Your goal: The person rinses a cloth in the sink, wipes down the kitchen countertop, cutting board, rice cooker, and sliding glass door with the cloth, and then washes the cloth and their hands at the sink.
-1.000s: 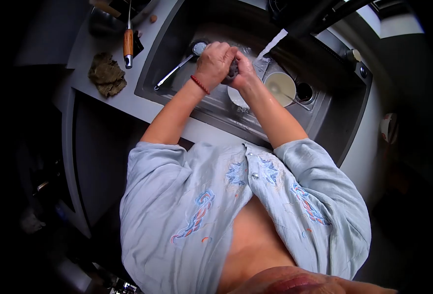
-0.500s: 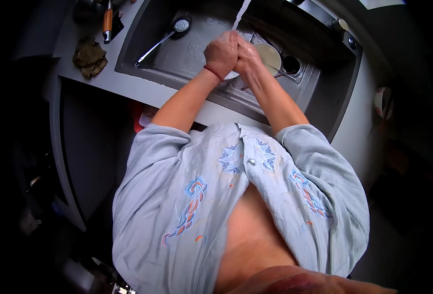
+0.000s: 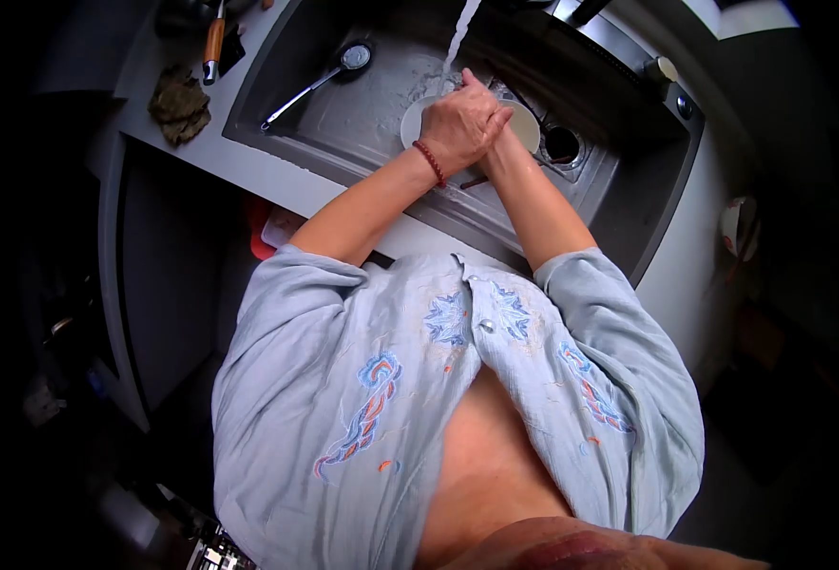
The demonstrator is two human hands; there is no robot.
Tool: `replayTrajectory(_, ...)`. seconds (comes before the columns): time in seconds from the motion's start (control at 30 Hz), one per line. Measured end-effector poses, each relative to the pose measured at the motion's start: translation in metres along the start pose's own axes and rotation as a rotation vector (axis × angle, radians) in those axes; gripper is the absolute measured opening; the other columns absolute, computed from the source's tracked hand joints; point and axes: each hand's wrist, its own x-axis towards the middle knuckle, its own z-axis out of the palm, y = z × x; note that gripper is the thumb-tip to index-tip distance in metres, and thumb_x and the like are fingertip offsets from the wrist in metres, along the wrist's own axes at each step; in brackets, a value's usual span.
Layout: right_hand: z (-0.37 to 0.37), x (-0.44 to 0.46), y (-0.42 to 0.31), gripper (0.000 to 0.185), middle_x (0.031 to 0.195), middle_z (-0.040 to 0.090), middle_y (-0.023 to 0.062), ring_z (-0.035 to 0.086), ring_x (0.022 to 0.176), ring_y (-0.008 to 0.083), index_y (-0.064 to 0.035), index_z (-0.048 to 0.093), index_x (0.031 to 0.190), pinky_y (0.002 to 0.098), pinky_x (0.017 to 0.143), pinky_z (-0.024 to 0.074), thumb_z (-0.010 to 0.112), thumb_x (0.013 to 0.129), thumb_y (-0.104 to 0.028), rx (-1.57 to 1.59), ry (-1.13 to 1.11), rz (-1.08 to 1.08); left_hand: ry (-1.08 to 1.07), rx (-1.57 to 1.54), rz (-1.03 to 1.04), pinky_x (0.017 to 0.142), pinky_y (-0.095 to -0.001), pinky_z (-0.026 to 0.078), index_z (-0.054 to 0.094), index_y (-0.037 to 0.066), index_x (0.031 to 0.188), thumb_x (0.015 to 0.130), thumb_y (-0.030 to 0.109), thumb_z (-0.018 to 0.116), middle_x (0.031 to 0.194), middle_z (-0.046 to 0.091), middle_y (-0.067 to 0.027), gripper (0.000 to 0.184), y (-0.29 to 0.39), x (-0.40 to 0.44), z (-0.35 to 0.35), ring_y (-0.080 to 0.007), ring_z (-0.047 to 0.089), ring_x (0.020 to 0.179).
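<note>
Over the sink, my left hand, with a red bead bracelet at its wrist, is wrapped over my right hand. Most of my right hand is hidden beneath it, so its fingers cannot be made out clearly. No object shows between the hands. Running water falls just beyond them. Below my left hand lies a white bowl, partly covered. A cream-coloured bowl is partly hidden behind my right hand and wrist.
A long-handled round utensil lies at the sink's left. Right of the bowls is a dark round opening. On the left counter are a crumpled brown cloth and a wooden-handled tool.
The dark item between my hands a second ago no longer shows. My left hand has shifted right across my right hand, out from under the stream, and more of the white bowl shows.
</note>
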Motion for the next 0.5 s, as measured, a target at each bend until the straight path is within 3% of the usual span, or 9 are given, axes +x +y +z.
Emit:
replayTrajectory(0.07,0.045,0.02,0.023,0.025,0.085,0.061,0.0074,0.059,0.079,0.0244,-0.0086,0.056,0.088,0.0428,0.073,0.0505,0.048,0.09,-0.033,-0.227,0.876,-0.345,0.0,0.099,-0.044,0.062,-0.0373,0.046,0.06,0.005,0.074,0.087,0.026,0.052,0.075,0.058,-0.0138,0.027,-0.024,0.008,0.015,-0.0315,0.057,0.067)
replayTrajectory(0.1,0.061,0.027,0.024,0.021,0.08,0.062,0.0059,0.06,0.077,0.0231,-0.0081,0.056,0.085,0.044,0.07,0.0507,0.046,0.091,-0.025,-0.319,1.048,-0.269,0.001,0.144,-0.069,0.063,-0.0385,0.046,0.061,0.005,0.074,0.088,0.026,0.049,0.076,0.058,-0.0148,0.029,-0.028,0.008,0.02,-0.0331,0.057,0.069)
replayTrajectory(0.2,0.09,0.037,0.02,0.019,0.079,0.062,0.0061,0.061,0.075,0.0237,-0.0079,0.057,0.084,0.0427,0.069,0.0511,0.047,0.09,-0.023,-0.411,1.07,-0.214,-0.048,0.207,0.065,0.065,-0.0408,0.047,0.063,0.006,0.079,0.091,0.027,0.039,0.08,0.059,-0.0162,0.034,-0.023,0.017,0.01,-0.0354,0.058,0.075)
replayTrajectory(0.23,0.077,0.036,0.013,0.017,0.084,0.065,0.0057,0.062,0.075,0.022,-0.0078,0.061,0.084,0.0401,0.069,0.0514,0.054,0.087,-0.023,-0.364,1.046,-0.226,-0.048,0.106,-0.214,0.066,-0.0424,0.047,0.064,0.006,0.079,0.09,0.026,0.041,0.08,0.06,-0.0166,0.032,0.007,0.016,0.004,-0.0376,0.058,0.075)
replayTrajectory(0.27,0.051,0.03,-0.004,0.017,0.084,0.065,0.0057,0.062,0.075,0.022,-0.0078,0.061,0.084,0.0401,0.069,0.0514,0.054,0.087,-0.023,-0.365,1.043,-0.224,-0.063,0.166,-0.216,0.068,-0.0439,0.047,0.064,0.006,0.081,0.091,0.028,0.04,0.08,0.061,-0.0178,0.033,0.026,0.008,0.003,-0.0392,0.057,0.075)
replayTrajectory(0.33,0.002,0.012,-0.038,0.016,0.078,0.063,0.0055,0.059,0.068,0.0201,-0.0075,0.061,0.08,0.0363,0.063,0.0501,0.057,0.085,-0.022,-0.23,0.475,0.106,-0.06,0.15,0.058,0.069,-0.0455,0.046,0.063,0.006,0.083,0.091,0.03,0.04,0.081,0.061,-0.0198,0.035,0.054,-0.01,0.003,-0.0409,0.057,0.076)
replayTrajectory(0.4,0.038,0.015,-0.016,0.015,0.073,0.061,0.005,0.057,0.065,0.0176,-0.0069,0.06,0.075,0.0327,0.061,0.0483,0.06,0.083,-0.02,-0.317,0.6,-0.004,0.001,0.12,-0.056,0.068,-0.0457,0.046,0.062,0.003,0.08,0.091,0.03,0.039,0.08,0.061,-0.0207,0.037,0.028,-0.005,0.011,-0.0402,0.057,0.076)
replayTrajectory(0.47,0.062,0.035,0.005,0.014,0.072,0.059,0.0042,0.055,0.064,0.0153,-0.0049,0.058,0.075,0.0296,0.059,0.0449,0.059,0.082,-0.017,-0.614,0.945,-0.366,0.067,0.104,-0.334,0.063,-0.0397,0.048,0.061,0.003,0.08,0.092,0.033,0.04,0.078,0.063,-0.0165,0.039,-0.006,0.003,0.016,-0.0342,0.06,0.073)
replayTrajectory(0.5,0.072,0.034,0.004,0.01,0.072,0.058,0.0032,0.054,0.064,0.0142,-0.0045,0.058,0.076,0.0288,0.059,0.0451,0.059,0.081,-0.013,-0.756,0.876,-0.355,0.051,-0.127,-0.411,0.062,-0.0387,0.049,0.061,0.004,0.084,0.092,0.036,0.04,0.08,0.063,-0.0144,0.04,-0.04,0.006,0.026,-0.0314,0.061,0.073)
